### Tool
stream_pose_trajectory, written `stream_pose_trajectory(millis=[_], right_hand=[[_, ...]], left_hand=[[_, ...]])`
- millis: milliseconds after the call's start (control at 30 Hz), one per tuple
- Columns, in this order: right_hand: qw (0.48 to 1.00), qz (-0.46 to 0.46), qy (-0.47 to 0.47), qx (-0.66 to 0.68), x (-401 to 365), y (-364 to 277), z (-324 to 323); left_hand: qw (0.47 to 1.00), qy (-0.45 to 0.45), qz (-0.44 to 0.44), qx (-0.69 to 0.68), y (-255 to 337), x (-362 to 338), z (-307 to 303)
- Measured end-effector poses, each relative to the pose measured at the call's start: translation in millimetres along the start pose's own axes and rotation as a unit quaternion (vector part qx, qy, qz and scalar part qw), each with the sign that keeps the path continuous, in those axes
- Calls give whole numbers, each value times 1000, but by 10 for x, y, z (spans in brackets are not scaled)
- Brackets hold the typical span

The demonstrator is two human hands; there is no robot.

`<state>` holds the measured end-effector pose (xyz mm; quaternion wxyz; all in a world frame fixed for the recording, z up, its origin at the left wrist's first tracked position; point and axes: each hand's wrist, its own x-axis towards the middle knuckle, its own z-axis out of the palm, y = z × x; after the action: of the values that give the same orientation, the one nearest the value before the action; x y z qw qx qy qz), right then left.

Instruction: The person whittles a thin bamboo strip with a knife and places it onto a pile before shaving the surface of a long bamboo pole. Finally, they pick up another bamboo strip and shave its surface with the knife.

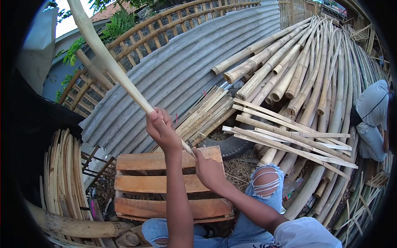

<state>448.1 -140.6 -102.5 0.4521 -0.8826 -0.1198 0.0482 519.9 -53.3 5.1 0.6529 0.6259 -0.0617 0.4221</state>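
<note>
A long pale bamboo strip (120,74) slants from the top left down to the middle of the view. My left hand (164,129) is closed around it partway along, raised above a slatted wooden crate (159,184). Near the strip's lower end, my right hand (208,170) is closed on a small dark tool (190,144), perhaps a knife; its handle is hidden in the fingers. The tool's dark part touches or lies close against the strip. The crate stands in front of my knees, below both hands.
Bamboo poles (297,82) fill the right, with split strips (289,138) across them. Bundled slats (64,177) stand left; another bundle (206,111) lies by the corrugated sheet (178,62). A tire (231,146) lies behind the crate. Another person (372,111) bends at far right.
</note>
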Motion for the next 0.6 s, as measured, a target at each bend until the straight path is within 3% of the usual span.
stream_pose_trajectory(millis=[100, 300, 567, 600], right_hand=[[999, 8, -7, -33, 54, 80, -1], [998, -18, 40, 50, 29, -30, -319], [990, -36, 35, 131, -26, -75, -611], [985, -40, 25, 169, -47, -90, -611]], left_hand=[[1000, -14, -16, -23, 2, 55, -51], [986, -86, -70, -127, 13, 144, -228], [985, -86, -64, -133, -19, 205, -242], [996, -24, -35, -77, -45, 195, -191]])
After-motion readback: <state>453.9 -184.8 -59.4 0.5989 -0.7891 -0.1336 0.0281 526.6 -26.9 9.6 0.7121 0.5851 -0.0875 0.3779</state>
